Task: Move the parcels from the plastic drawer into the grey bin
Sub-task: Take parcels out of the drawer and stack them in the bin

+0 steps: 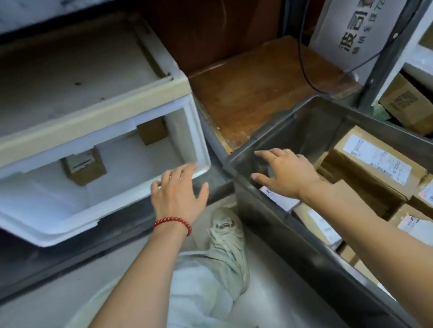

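**Head view**

1. Left hand [178, 192]: fingers straight and spread, holding nothing. There is a red bead bracelet [172, 223] on the wrist. The fingertips lie at the near right corner of the plastic drawer [51, 230]. Whether they touch its rim cannot be told.
2. Plastic drawer: white, pulled out from under a beige frame [72, 129]. Two brown cartons sit inside, both well beyond the left fingertips. The labelled parcel [85, 166] stands at the back wall. The plain parcel [152, 131] is further back, in the right rear corner.
3. Right hand [285, 174]: fingers spread and relaxed, gripping nothing, poised over the left end of the grey bin [275, 228].
4. Grey bin: stands just right of the left fingers. The binned parcels [375, 159] are brown cartons with white labels. They are packed side by side, to the right of the right fingers and under the right wrist.
5. Surroundings: a wooden surface [254, 88] lies beyond the right fingertips, with a black cable [303, 66] across it. A white printed box [356, 16] stands further back right. A pale shoe [227, 235] is on the floor between the two wrists.
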The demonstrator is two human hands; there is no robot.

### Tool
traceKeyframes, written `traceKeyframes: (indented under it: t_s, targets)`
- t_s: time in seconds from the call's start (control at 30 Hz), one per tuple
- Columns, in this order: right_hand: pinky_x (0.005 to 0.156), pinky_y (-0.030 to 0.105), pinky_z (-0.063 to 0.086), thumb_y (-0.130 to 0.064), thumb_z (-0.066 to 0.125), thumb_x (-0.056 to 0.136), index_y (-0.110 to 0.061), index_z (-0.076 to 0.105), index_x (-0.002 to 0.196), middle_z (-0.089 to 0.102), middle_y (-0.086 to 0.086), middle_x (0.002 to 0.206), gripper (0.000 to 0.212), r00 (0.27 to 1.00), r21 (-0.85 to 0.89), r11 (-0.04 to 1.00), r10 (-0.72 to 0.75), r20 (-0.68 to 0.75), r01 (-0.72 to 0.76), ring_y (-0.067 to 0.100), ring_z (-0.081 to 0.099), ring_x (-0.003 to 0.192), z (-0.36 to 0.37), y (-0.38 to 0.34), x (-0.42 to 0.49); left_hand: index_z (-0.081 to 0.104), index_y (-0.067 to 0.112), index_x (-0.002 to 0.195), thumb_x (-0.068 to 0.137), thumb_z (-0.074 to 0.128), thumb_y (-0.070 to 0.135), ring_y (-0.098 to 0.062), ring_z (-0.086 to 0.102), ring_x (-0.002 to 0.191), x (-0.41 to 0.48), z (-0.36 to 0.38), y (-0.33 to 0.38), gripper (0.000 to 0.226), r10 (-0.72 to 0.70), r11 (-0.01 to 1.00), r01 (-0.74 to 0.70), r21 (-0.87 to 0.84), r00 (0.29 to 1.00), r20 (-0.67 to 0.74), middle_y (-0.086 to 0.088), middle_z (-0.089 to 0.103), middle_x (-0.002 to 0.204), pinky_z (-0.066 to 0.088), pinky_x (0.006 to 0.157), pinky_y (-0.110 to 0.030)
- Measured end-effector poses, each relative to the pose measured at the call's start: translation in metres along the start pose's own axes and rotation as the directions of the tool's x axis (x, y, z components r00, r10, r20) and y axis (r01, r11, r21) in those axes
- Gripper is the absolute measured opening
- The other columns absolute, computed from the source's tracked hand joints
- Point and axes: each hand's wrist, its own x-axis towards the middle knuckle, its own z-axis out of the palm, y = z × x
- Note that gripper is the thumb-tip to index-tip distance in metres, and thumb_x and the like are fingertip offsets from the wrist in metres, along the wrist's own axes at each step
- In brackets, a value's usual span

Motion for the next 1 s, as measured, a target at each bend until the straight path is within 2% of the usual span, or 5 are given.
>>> traceKeyframes:
  t_s: [0.2,0.4,0.53,0.8,1.0]
  targets:
    - [0.111,0.041,0.028,-0.057,0.039,0.096,-0.027,0.025,0.151,0.036,0.001,0.152,0.064,0.971,-0.015,0.971,-0.238,0.023,0.239,0.024,0.032,0.140,0.002,-0.080,0.008,0.036,0.030,0.142,0.092,0.046,0.054,-0.024,0.040,0.130,-0.035,-0.031,-0.081,0.057,-0.243,0.969,0.240,0.059,0.968,0.063,0.000,0.048,0.141,0.032,0.104,-0.044]
    - [0.107,0.042,0.034,-0.055,0.038,0.097,-0.023,0.028,0.150,0.036,0.004,0.152,0.063,0.918,0.019,0.919,-0.394,0.045,0.394,0.026,0.035,0.137,0.020,-0.153,0.026,0.034,0.026,0.145,0.091,0.047,0.054,-0.028,0.040,0.131,-0.051,-0.055,-0.153,0.063,-0.367,0.923,0.358,0.141,0.929,0.040,-0.004,0.047,0.143,0.030,0.105,-0.045]
    - [0.109,0.042,0.033,-0.052,0.039,0.098,-0.023,0.026,0.151,0.034,0.005,0.153,0.061,0.887,0.083,0.887,-0.459,0.053,0.454,0.027,0.033,0.138,0.038,-0.183,0.044,0.031,0.024,0.147,0.091,0.051,0.052,-0.031,0.040,0.131,-0.044,-0.048,-0.182,0.066,-0.412,0.907,0.404,0.120,0.910,0.052,-0.006,0.044,0.145,0.033,0.103,-0.044]
    - [0.109,0.045,0.034,-0.049,0.043,0.098,-0.025,0.028,0.149,0.033,0.007,0.153,0.058,0.884,0.069,0.885,-0.464,0.056,0.460,0.029,0.035,0.138,0.064,-0.217,0.121,0.028,0.022,0.149,0.090,0.053,0.049,-0.035,0.036,0.133,0.024,0.000,-0.220,0.069,-0.364,0.930,0.358,0.082,0.929,0.070,-0.013,0.037,0.148,0.035,0.103,-0.043]
    - [0.098,0.041,0.043,-0.051,0.045,0.096,-0.029,0.035,0.144,0.041,0.003,0.146,0.054,0.911,0.091,0.907,-0.412,-0.013,0.411,0.029,0.045,0.129,0.098,-0.240,0.196,0.018,0.028,0.152,0.092,0.048,0.053,-0.037,0.022,0.141,0.097,0.041,-0.247,0.072,-0.430,0.902,0.421,0.092,0.896,0.109,-0.016,0.021,0.155,0.024,0.111,-0.046]
